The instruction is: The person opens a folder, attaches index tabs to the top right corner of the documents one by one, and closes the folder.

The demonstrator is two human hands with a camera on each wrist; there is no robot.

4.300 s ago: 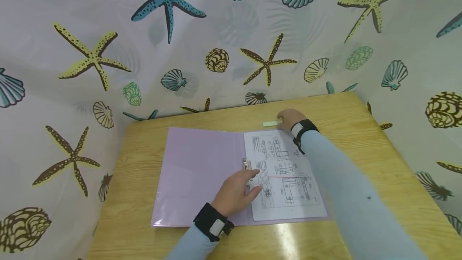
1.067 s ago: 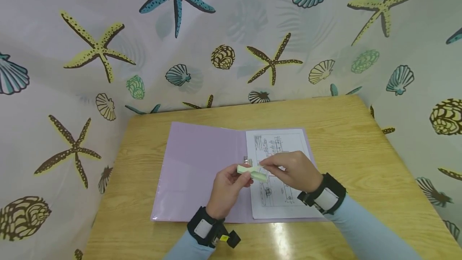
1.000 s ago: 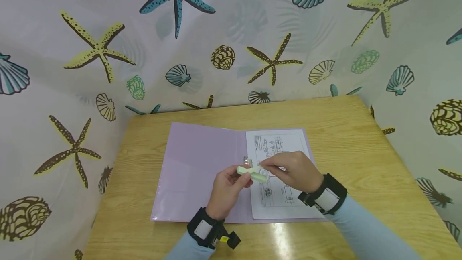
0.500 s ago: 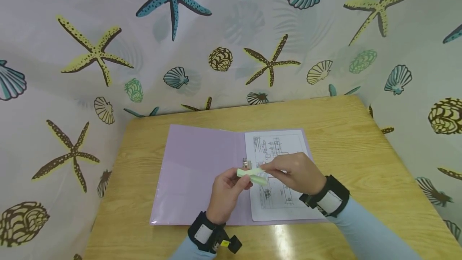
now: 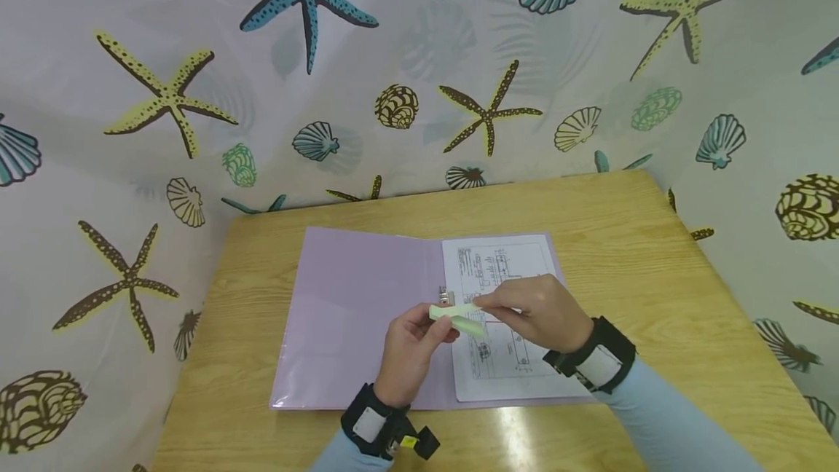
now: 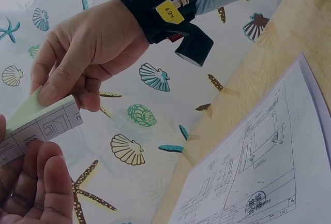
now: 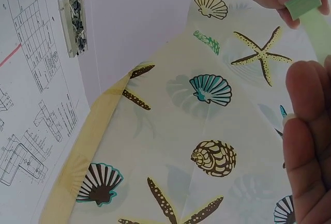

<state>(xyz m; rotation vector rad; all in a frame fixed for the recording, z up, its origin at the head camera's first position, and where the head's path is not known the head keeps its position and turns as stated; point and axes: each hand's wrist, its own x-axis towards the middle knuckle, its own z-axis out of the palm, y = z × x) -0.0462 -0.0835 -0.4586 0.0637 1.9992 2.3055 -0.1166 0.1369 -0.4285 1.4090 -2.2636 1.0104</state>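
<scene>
Pad, one: pale green paper pad (image 5: 468,325), held above the open folder, near its spine and the left edge of the drawing sheet. A printed white face shows below the green in the left wrist view.

Strip, one: pale green paper strip (image 5: 464,309), splayed from the pad, the two meeting at the end on the person's left.

Left hand (image 5: 408,355): grasping the pad, thumb across it, fingers beneath.

Right hand (image 5: 540,314): pinching the free end of the strip between thumb and fingertips, above the sheet.

Folder, lilac (image 5: 360,312): open flat; metal clip (image 5: 446,297) at the spine.

Drawing sheet, white (image 5: 534,381): lying on the folder's right side; dark line drawings, a red line, a round stamp (image 6: 256,202).

Wristbands, two, black: one on the left wrist (image 5: 375,422), one on the right (image 5: 595,357). Sleeves, light blue (image 5: 675,414).

Table, pale wood grain (image 5: 616,253), under the folder.

Cloth, white (image 5: 387,42): hung behind and at both sides, printed with starfish and shells.
</scene>
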